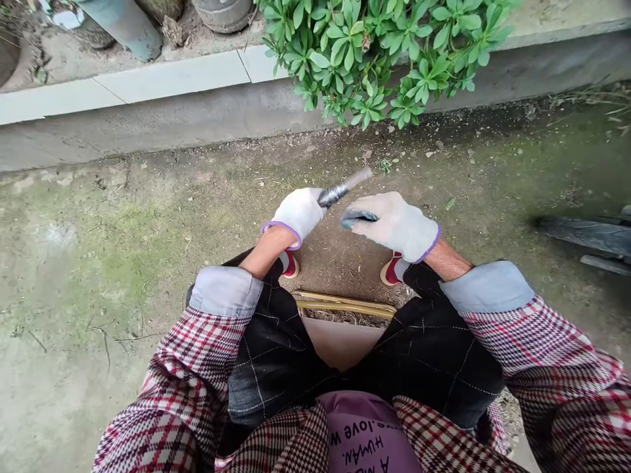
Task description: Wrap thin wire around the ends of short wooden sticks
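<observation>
My left hand point(299, 211), in a white knitted glove with a purple cuff, is closed round a short stick-like tool. Its dark, shiny, wrapped-looking section point(332, 194) comes out of the fist, and a pale blunt end point(359, 177) points up and to the right, slightly blurred. I cannot tell the tool's exact kind. A small gap away, my right hand point(392, 223) wears a matching glove with grey-blue coating on the finger side. Its fingers are loosely curled and apart from the thumb, with nothing visible between them. Both hands hover over bare ground.
Behind the hands runs a low concrete wall point(197, 112) topped with pale tiles, overhung by a leafy green bush point(384, 52). Pots point(224, 13) stand upper left. A dark tyre point(586, 233) is at right. Between my knees is a yellow metal frame point(345, 305).
</observation>
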`<move>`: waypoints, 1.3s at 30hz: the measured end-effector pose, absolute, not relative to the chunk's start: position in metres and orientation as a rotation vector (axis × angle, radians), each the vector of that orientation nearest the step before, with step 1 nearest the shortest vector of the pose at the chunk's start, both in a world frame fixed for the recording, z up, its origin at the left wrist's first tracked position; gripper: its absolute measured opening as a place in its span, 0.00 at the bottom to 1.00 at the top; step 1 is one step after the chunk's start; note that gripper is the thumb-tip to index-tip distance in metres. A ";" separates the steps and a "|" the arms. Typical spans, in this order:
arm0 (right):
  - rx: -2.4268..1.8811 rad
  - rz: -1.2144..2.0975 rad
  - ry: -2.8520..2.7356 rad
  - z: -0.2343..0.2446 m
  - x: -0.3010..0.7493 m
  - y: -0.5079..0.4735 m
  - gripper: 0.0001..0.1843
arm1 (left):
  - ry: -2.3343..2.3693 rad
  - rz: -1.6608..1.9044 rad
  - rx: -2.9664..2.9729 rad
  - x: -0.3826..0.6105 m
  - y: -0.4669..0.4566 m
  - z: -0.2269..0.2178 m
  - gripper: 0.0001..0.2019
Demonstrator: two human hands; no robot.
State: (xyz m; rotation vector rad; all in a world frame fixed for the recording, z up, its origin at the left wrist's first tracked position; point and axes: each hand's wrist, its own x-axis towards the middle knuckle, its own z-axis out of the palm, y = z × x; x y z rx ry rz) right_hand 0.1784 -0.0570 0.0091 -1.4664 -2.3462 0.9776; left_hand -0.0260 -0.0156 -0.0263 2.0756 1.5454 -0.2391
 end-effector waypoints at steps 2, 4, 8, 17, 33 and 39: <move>-1.543 0.953 -2.342 0.012 0.182 -0.055 0.10 | 1.536 -0.451 2.255 -0.020 -0.022 -0.031 0.15; -1.608 0.913 -2.378 0.013 0.185 -0.051 0.10 | 1.449 -0.588 2.347 -0.011 -0.030 -0.038 0.17; -1.698 0.895 -2.394 0.004 0.192 -0.040 0.11 | 1.254 -0.699 2.417 0.000 -0.034 -0.049 0.19; -1.674 1.310 -1.678 -0.014 0.199 -0.026 0.07 | 1.256 -0.377 2.327 -0.021 -0.027 -0.011 0.15; -1.591 1.346 -2.039 0.013 0.171 -0.049 0.10 | 1.597 -0.114 2.113 -0.022 -0.014 -0.017 0.16; -1.654 1.104 -2.251 0.016 0.184 -0.041 0.10 | 1.446 -0.550 2.383 -0.009 -0.021 -0.026 0.19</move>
